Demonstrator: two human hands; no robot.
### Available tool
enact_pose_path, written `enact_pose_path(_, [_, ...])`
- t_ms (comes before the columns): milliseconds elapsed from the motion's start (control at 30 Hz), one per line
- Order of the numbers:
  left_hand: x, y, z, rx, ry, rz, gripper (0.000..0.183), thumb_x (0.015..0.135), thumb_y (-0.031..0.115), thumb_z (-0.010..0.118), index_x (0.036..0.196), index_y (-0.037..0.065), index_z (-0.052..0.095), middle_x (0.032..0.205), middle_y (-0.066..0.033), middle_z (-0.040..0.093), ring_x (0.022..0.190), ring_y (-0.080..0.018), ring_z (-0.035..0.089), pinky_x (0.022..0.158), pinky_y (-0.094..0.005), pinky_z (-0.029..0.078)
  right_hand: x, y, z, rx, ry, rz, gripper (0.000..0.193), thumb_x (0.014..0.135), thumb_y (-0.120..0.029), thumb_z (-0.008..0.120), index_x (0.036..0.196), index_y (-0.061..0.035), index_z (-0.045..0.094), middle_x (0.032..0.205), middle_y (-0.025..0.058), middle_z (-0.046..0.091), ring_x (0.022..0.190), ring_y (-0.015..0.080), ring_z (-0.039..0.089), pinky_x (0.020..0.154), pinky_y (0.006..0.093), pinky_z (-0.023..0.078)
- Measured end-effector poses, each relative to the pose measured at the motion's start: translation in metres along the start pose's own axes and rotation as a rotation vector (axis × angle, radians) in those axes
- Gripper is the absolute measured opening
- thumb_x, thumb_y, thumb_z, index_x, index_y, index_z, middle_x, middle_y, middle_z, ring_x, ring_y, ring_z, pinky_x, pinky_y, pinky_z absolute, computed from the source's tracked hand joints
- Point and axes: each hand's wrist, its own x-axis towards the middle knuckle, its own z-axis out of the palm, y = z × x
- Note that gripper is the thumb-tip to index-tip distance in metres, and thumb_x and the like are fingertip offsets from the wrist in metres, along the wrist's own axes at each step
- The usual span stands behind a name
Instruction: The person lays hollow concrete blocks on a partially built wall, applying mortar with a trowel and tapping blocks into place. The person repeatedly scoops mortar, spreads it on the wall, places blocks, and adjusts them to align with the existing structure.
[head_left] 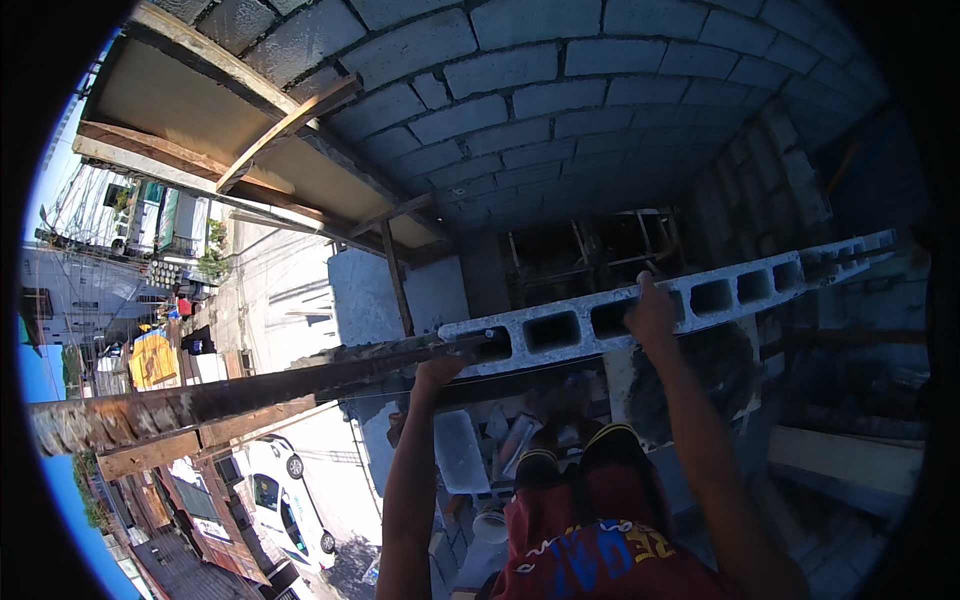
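Up high, a person stands on a wall that is being built, and both arms reach up from the bottom of the frame. The left hand [438, 372] is in the middle of the frame. It rests on the end of a long, rough, rusty-looking beam [200, 400] that runs off to the left edge, right where the beam meets the row of grey blocks [620, 315]. I cannot tell if its fingers are curled around anything or just pressing flat. The right hand [652, 308] is a little higher and to the right. Its fingers hook over the top edge of the blocks, so it seems to be holding on to stay steady.

The blocks are grey concrete with square holes through them, and they look gritty and hard. They sit end to end in a line that runs from the middle toward the upper right. Above them, a big wall [560, 90] of the same grey blocks fills the top of the frame. Brown wooden planks [280, 130] prop up a flat slab at the upper left.

Down at the bottom are the person's feet in dark shoes with yellow trim [585, 450] and red shorts [600, 550]. Far below at the lower left, a white car [290, 500] is parked on the street.
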Motion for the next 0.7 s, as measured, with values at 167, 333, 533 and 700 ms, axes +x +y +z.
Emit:
enact_pose_path(167, [0.000, 0.006, 0.010, -0.343, -0.058, -0.195, 0.026, 0.092, 0.028, 0.060, 0.107, 0.007, 0.067, 0.092, -0.0140, 0.070, 0.085, -0.0281, 0.070, 0.067, -0.0368, 0.054, -0.006, -0.003, 0.017, 0.054, 0.136, 0.028, 0.063, 0.065, -0.006, 0.071, 0.125, -0.0139, 0.052, 0.087, 0.0240, 0.066, 0.086, 0.0452, 0.064, 0.078, 0.0537, 0.050])
enact_pose_path(333, [-0.021, 0.071, -0.096, -0.317, 0.028, -0.372, 0.031, 0.089, 0.018, 0.066, 0.114, -0.001, 0.064, 0.094, -0.0203, 0.069, 0.087, -0.0299, 0.070, 0.071, -0.0358, 0.056, -0.009, -0.003, 0.012, 0.108, 0.182, -0.066, 0.060, 0.066, -0.003, 0.066, 0.124, -0.0079, 0.051, 0.082, 0.0250, 0.066, 0.083, 0.0446, 0.064, 0.076, 0.0548, 0.049])
enact_pose_path(533, [-0.081, 0.168, -0.342, -1.593, 0.749, 0.685, 0.066, 0.102, 0.042, 0.037, 0.142, -0.010, 0.028, 0.133, -0.0351, 0.047, 0.129, -0.0467, 0.044, 0.112, -0.0592, 0.029, -0.009, -0.004, 0.012, 0.025, 0.153, 0.021, 0.058, 0.066, -0.009, 0.070, 0.121, -0.0122, 0.052, 0.088, 0.0224, 0.068, 0.086, 0.0442, 0.065, 0.076, 0.0535, 0.050])
enact_pose_path(700, [-0.110, 0.224, -0.414, -1.453, 0.847, 0.831, 0.072, 0.092, 0.053, 0.053, 0.128, -0.004, 0.028, 0.115, -0.0237, 0.041, 0.108, -0.0372, 0.036, 0.095, -0.0524, 0.017, -0.010, -0.005, 0.010, 0.027, 0.121, 0.018, 0.066, 0.067, -0.011, 0.071, 0.129, -0.0144, 0.047, 0.090, 0.0240, 0.067, 0.087, 0.0442, 0.065, 0.078, 0.0527, 0.051])
